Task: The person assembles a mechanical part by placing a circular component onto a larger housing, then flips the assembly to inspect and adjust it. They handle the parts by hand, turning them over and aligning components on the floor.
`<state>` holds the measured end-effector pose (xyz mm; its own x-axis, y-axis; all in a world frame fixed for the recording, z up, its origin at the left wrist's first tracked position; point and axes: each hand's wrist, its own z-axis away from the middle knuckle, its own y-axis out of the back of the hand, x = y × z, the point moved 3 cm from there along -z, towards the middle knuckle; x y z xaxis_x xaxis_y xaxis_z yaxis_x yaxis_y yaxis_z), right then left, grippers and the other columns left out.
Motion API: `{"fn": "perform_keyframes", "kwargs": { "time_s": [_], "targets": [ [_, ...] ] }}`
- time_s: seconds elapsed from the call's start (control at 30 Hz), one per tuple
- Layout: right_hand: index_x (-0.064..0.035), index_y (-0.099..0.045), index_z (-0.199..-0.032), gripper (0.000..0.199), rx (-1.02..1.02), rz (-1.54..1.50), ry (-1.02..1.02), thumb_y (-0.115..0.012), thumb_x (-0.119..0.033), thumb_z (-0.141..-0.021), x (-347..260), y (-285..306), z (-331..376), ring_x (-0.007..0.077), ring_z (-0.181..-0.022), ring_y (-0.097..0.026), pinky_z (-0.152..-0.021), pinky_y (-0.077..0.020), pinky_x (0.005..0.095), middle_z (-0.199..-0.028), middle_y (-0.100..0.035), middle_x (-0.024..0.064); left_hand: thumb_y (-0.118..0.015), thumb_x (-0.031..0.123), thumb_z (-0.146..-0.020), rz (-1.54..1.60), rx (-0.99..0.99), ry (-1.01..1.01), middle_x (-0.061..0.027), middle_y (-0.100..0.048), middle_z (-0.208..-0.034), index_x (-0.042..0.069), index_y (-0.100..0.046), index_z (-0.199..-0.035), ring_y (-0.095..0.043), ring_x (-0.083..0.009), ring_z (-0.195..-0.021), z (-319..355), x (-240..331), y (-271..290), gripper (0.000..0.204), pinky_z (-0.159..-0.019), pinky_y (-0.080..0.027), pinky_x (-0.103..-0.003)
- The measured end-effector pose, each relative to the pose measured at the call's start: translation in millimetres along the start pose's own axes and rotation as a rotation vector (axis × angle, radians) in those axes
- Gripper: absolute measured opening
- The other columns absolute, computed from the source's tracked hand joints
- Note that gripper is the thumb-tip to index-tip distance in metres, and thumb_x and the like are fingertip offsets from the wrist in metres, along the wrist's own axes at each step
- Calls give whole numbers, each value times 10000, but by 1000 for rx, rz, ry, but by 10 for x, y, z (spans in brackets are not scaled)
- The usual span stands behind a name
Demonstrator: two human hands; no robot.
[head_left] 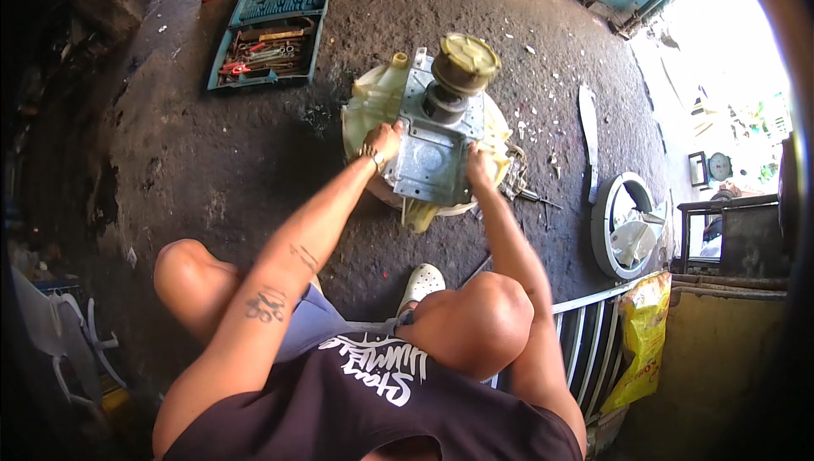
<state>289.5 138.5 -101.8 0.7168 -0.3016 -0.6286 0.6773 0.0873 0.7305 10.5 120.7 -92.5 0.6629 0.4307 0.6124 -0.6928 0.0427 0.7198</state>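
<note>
Presently, in the head view, the metal bracket (428, 160) lies across the cream plastic tub (366, 111), which rests on the dark floor (212, 173) in front of the person; a motor-like cylinder (447, 105) with a yellowed cap (466, 61) stands on the bracket's far part. Left hand (386, 140): fingers curled on the bracket's left edge; right hand (480, 166): fingers closed on its right edge, nearer the person; the undersides of both grips are hidden, and grip force cannot be told.

For good handling, apply even force with both hands; the far end appears the heavier, so guard against tipping that way; align the two grips, since their offset may twist the bracket; treat the sheet-metal edges as potentially sharp on bare skin; confirm the fastening first, as whether bolts join bracket and tub cannot be seen.
</note>
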Motion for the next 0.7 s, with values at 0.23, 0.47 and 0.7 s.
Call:
{"fn": "perform_keyframes", "kwargs": {
  "time_s": [0.23, 0.47, 0.7],
  "targets": [
    [36, -700, -1005, 338, -426, -65, 58, -662, -300, -987, -961, 1021, -800, 192, -470, -558, -401, -418, 374, -684, -669, 110, -620, 343, -1051, 697, -440, 169, -124, -742, -1017, 30, -709, -1135, -715, -258, -854, -374, 726, 641, 336, -687, -571, -438],
    [-157, -528, -741, 266, -558, 139, -163, -614, -304, -946, -2272, 1465, -1320, 76, -354, -372, -327, -294, 250, -522, -490, -16, -764, 636, -851, 276, -573, 45, -312, -550, -1436, 4, -600, -1407, -597, -394, -1226, -1096, 1693, 1813, 858, -994, -464, -573],
    [-147, -510, -652, 333, -669, -16, -109, -628, -354, -885, -2444, 926, -2335, 166, -383, -411, -381, -344, 346, -518, -460, 36, -563, 812, -886, -127, -129, -703, -219, -685, -1313, 15, -640, -1371, -658, -320, -1242, -34, 1736, 1970, 936, -1029, -502, -406]
  ]
}}
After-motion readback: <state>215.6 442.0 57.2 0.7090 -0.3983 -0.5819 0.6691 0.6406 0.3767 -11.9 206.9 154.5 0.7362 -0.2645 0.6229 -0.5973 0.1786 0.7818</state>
